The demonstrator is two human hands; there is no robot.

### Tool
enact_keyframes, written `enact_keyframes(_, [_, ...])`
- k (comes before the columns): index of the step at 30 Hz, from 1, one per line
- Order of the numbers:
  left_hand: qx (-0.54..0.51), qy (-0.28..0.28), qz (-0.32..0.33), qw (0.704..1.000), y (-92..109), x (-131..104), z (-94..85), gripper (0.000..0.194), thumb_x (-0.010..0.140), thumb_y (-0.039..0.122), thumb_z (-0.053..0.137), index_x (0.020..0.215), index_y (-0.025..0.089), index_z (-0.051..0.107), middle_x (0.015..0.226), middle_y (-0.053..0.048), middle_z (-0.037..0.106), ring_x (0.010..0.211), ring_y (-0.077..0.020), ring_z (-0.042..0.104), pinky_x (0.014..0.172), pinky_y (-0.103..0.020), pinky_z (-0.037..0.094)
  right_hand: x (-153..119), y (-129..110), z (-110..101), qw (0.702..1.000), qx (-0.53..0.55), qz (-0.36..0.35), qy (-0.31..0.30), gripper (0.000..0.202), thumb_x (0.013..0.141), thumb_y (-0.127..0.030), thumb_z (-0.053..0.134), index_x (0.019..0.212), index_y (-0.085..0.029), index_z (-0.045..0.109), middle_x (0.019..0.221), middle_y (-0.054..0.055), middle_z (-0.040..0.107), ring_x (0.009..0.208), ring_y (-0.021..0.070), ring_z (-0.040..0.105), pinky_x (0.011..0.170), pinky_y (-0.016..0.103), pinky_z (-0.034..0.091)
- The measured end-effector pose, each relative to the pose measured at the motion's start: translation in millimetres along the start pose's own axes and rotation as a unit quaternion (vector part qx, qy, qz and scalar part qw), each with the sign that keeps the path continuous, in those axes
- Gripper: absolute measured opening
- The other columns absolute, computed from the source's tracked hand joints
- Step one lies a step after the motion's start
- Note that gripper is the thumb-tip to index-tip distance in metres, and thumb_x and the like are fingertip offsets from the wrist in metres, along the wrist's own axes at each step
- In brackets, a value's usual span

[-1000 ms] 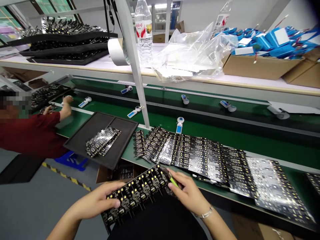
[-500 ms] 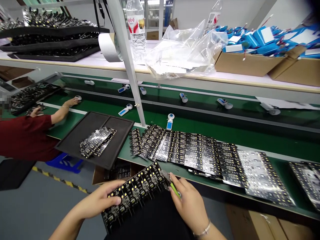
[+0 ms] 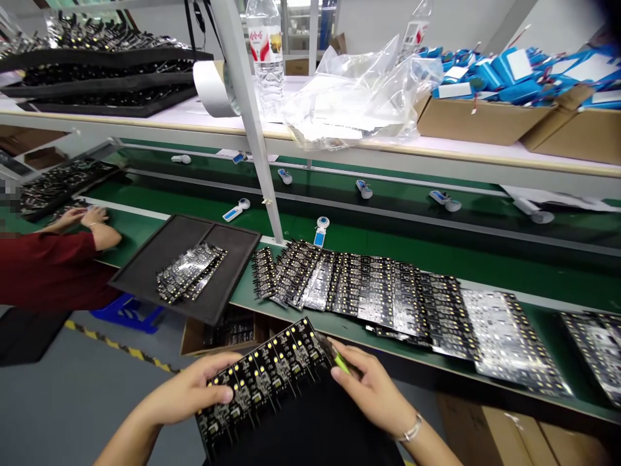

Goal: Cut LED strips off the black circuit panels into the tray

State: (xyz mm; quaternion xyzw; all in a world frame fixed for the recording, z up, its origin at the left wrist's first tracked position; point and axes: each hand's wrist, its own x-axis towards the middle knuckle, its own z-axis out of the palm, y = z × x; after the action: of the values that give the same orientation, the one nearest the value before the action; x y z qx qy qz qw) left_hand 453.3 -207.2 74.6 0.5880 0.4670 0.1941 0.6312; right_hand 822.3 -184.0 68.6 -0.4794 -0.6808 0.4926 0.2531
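My left hand [image 3: 194, 390] is closed on one end of a black circuit board panel [image 3: 264, 372], thumb on top. Rows of small yellowish-white parts cover the panel, and thin pins stick out along its lower edge. In my right hand [image 3: 371, 388] is a pair of cutting pliers [image 3: 338, 358] with green on the handle. Their dark jaws are at the panel's far right end; whether they are closed on it I cannot make out. A row of similar circuit board panels [image 3: 376, 291] lies overlapping on the green bench just beyond my hands.
A black tray [image 3: 237, 249] with several panels sits left on the bench edge. Behind runs a green conveyor [image 3: 388, 243] carrying small white-and-blue devices. A co-worker's red sleeve [image 3: 48, 268] is at far left. A white post [image 3: 259, 142] rises mid-view. Boxes of blue packs [image 3: 475, 123] stand on the shelf.
My right hand has shifted slightly right and turned with the pliers at the panel's end. The devices on the conveyor have shifted. The co-worker's reaching hand has drawn back from the conveyor.
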Motion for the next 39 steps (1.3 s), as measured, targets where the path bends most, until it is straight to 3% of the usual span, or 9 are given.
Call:
enact_keyframes(6, [-0.014, 0.002, -0.002, 1.000, -2, 1, 10.1, 0.048, 0.083, 0.034, 0.067, 0.130, 0.035, 0.055, 0.137, -0.001, 0.058, 0.123, -0.0271, 0.053, 0.104, -0.037, 0.041, -7, 3, 8, 0.968, -0.240, 0.012, 0.077, 0.047, 0.091, -0.037, 0.046, 0.137, -0.028, 0.049, 0.094, 0.008, 0.063, 0.088, 0.0246, 0.062, 0.082, 0.040, 0.051])
enact_keyframes(13, [-0.038, 0.021, -0.010, 0.999, -12, -2, 11.5, 0.046, 0.082, 0.035, 0.068, 0.127, 0.036, 0.057, 0.136, 0.000, 0.059, 0.122, -0.0270, 0.054, 0.103, -0.037, 0.042, -8, 11, -5, 0.995, -0.094, 0.016, -0.026, 0.046, 0.091, -0.038, 0.051, 0.135, -0.027, 0.051, 0.096, 0.006, 0.064, 0.083, 0.0186, 0.062, 0.077, 0.030, 0.051])
enact_keyframes(19, [-0.024, 0.020, -0.015, 0.999, -16, -4, 10.2, 0.051, 0.082, 0.036, 0.067, 0.131, 0.037, 0.054, 0.137, 0.000, 0.058, 0.122, -0.0278, 0.054, 0.104, -0.040, 0.042, -17, 10, 8, 0.957, -0.283, 0.036, 0.044, 0.046, 0.092, -0.036, 0.044, 0.138, -0.029, 0.048, 0.098, 0.009, 0.062, 0.090, 0.0264, 0.060, 0.083, 0.043, 0.049])
enact_keyframes(24, [-0.041, 0.031, -0.023, 0.998, -19, -5, 8.5, 0.054, 0.082, 0.036, 0.068, 0.134, 0.036, 0.051, 0.138, -0.002, 0.057, 0.123, -0.0287, 0.054, 0.106, -0.044, 0.040, -18, 16, 7, 0.987, -0.159, 0.019, -0.025, 0.044, 0.091, -0.037, 0.050, 0.134, -0.027, 0.053, 0.091, 0.006, 0.066, 0.085, 0.0197, 0.063, 0.082, 0.032, 0.052])
enact_keyframes(29, [-0.051, 0.034, -0.025, 0.998, -19, -2, 13.0, 0.053, 0.082, 0.036, 0.067, 0.133, 0.032, 0.053, 0.138, -0.005, 0.058, 0.123, -0.0309, 0.053, 0.107, -0.047, 0.039, -20, 24, 11, 0.954, -0.293, 0.050, 0.041, 0.045, 0.091, -0.034, 0.046, 0.135, -0.029, 0.051, 0.104, 0.011, 0.064, 0.095, 0.0282, 0.062, 0.085, 0.044, 0.051])
enact_keyframes(32, [-0.064, 0.052, -0.031, 0.996, -22, -1, 12.1, 0.053, 0.082, 0.036, 0.067, 0.133, 0.032, 0.053, 0.137, -0.005, 0.058, 0.124, -0.0305, 0.052, 0.108, -0.047, 0.038, -19, 28, 8, 0.984, -0.176, 0.036, -0.008, 0.044, 0.091, -0.036, 0.050, 0.133, -0.027, 0.053, 0.105, 0.008, 0.067, 0.098, 0.0228, 0.063, 0.093, 0.037, 0.049])
enact_keyframes(34, [-0.063, 0.065, -0.029, 0.995, -25, -2, 7.1, 0.053, 0.081, 0.038, 0.067, 0.132, 0.031, 0.055, 0.137, -0.006, 0.058, 0.124, -0.0310, 0.052, 0.108, -0.048, 0.038, -17, 31, 7, 0.988, -0.151, 0.033, -0.018, 0.043, 0.091, -0.036, 0.049, 0.133, -0.027, 0.054, 0.106, 0.007, 0.068, 0.098, 0.0209, 0.064, 0.093, 0.034, 0.048])
enact_keyframes(36, [-0.059, 0.076, -0.028, 0.995, -28, -5, -1.3, 0.052, 0.080, 0.039, 0.069, 0.130, 0.029, 0.056, 0.136, -0.006, 0.059, 0.123, -0.0314, 0.052, 0.108, -0.047, 0.038, -11, 36, 9, 0.978, -0.207, 0.034, -0.006, 0.044, 0.091, -0.034, 0.048, 0.133, -0.028, 0.053, 0.104, 0.007, 0.067, 0.097, 0.0215, 0.064, 0.088, 0.033, 0.050])
enact_keyframes(39, [-0.082, 0.111, -0.042, 0.990, -33, -9, -15.2, 0.050, 0.079, 0.039, 0.070, 0.126, 0.028, 0.058, 0.129, -0.006, 0.064, 0.117, -0.0296, 0.057, 0.104, -0.044, 0.042, 2, 51, 16, 0.934, -0.354, 0.055, -0.001, 0.045, 0.085, -0.028, 0.053, 0.130, -0.029, 0.056, 0.097, 0.008, 0.067, 0.092, 0.0251, 0.064, 0.079, 0.035, 0.051])
